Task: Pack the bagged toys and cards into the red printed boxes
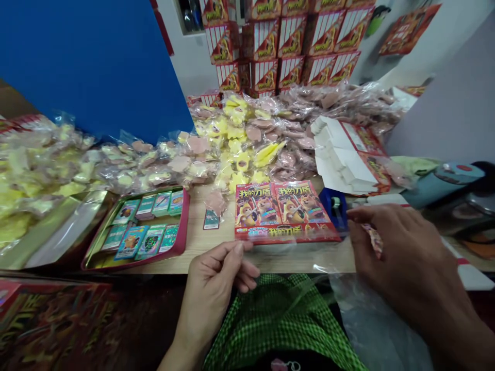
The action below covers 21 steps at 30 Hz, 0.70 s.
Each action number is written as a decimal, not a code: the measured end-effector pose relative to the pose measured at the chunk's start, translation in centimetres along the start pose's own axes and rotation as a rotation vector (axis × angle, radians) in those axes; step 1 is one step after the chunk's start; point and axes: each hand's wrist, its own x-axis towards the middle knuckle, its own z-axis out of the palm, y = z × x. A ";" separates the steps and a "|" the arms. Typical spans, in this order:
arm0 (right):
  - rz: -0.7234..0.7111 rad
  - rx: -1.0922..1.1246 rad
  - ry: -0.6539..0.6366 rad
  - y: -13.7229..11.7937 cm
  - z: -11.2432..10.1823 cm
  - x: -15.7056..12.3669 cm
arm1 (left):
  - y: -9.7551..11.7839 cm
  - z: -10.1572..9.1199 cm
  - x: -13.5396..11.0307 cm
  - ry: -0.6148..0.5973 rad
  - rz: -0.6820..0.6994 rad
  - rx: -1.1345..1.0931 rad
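A red printed package (286, 211) with two cartoon panels lies flat in front of me. A clear plastic strip (297, 240) runs along its near edge between my hands. My left hand (220, 278) is closed in a pinch at the package's near left corner, seemingly on the end of this strip. Over on the right, my right hand (402, 257) is closed beside a blue tape dispenser (334, 207). A small colourful printed piece (373, 240) shows between its fingers; its kind is unclear. One small card (211, 219) lies left of the package, partly under a bagged pink piece (216, 201).
A pink-rimmed tin (182, 226) of card stacks stands left. Bagged yellow and pink pieces (240, 149) heap along the back, below stacked red boxes (292, 41). Folded cartons (348, 159) and a blue bottle (444, 183) stand right. Clear plastic (371, 304) hangs over the table edge.
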 end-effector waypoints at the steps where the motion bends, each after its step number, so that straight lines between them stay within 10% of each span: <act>1: -0.101 -0.036 0.033 -1.5 0.0 0.3 | -0.1 0.2 0.0 -0.010 0.005 0.017; 8: -0.469 0.100 -0.229 -8.9 2.2 1.9 | 0.6 1.1 -1.2 -0.105 0.135 0.210; 21: -0.386 0.264 -0.199 -8.7 4.0 2.2 | 0.2 1.1 -1.6 -0.067 0.338 0.444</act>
